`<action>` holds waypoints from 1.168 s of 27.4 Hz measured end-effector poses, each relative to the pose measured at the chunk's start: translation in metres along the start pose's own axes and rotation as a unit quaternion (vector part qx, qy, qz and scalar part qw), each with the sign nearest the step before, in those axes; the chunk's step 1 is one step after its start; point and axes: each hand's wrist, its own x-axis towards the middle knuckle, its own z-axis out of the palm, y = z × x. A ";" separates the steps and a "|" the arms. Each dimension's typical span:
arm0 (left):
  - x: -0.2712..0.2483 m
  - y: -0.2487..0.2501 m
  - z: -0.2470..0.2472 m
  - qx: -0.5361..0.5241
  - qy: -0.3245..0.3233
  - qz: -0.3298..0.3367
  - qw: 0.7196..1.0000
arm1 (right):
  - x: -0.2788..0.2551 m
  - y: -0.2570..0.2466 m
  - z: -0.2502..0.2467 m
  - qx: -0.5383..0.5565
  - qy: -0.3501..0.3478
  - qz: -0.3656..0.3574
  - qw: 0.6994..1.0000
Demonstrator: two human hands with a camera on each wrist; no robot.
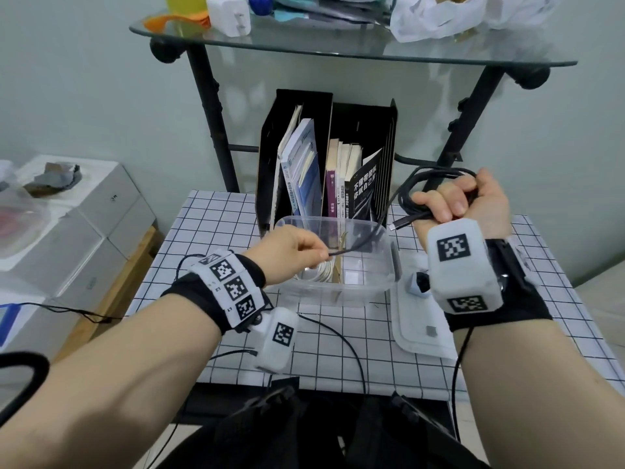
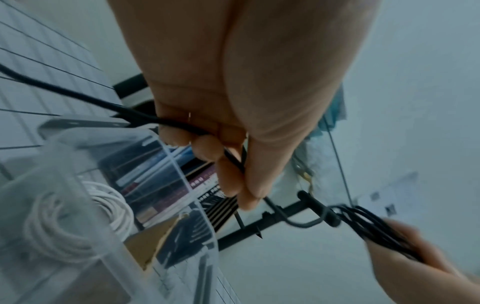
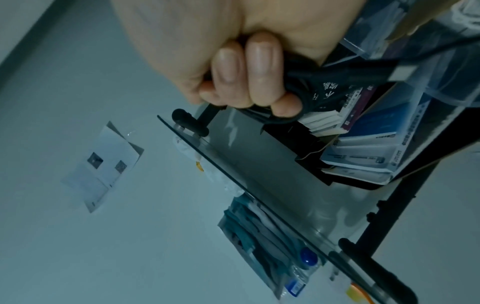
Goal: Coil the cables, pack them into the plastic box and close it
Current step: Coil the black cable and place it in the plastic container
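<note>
We see the right hand (image 1: 466,198) fisted round the black cable (image 1: 411,192) coils, left hand (image 1: 287,252) pinching its tail above the box (image 1: 389,265).

Black file rack (image 1: 358,130) holding books (image 1: 301,164); glass shelf (image 1: 338,49) above.

A home study corner: a grid-cloth tabletop (image 1: 236,211), a file holder of books (image 1: 324,157), a cluttered glass shelf (image 1: 338,45).

Black book (image 1: 367,189) cover: "不懂带团队, 你就自己"; other spines too small to read
</note>
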 end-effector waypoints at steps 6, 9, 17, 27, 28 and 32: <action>-0.006 0.028 -0.003 0.043 -0.054 0.040 0.997 | -0.001 0.010 -0.002 -0.060 -0.018 -0.021 0.998; -0.010 0.041 -0.007 0.040 -0.057 0.067 0.995 | 0.008 0.022 -0.008 -0.109 -0.013 -0.036 0.993; -0.006 0.059 -0.017 0.003 0.010 0.117 0.993 | -0.002 0.041 -0.019 -0.418 -0.131 0.075 0.896; -0.001 0.053 -0.021 -0.080 0.089 0.132 0.984 | -0.019 0.047 -0.010 -0.520 -0.233 0.205 0.796; -0.001 0.051 -0.022 -0.090 0.083 0.126 0.985 | -0.022 0.047 -0.009 -0.509 -0.232 0.208 0.803; -0.001 0.038 -0.021 -0.155 0.045 0.083 0.983 | -0.027 0.042 -0.006 -0.429 -0.223 0.221 0.847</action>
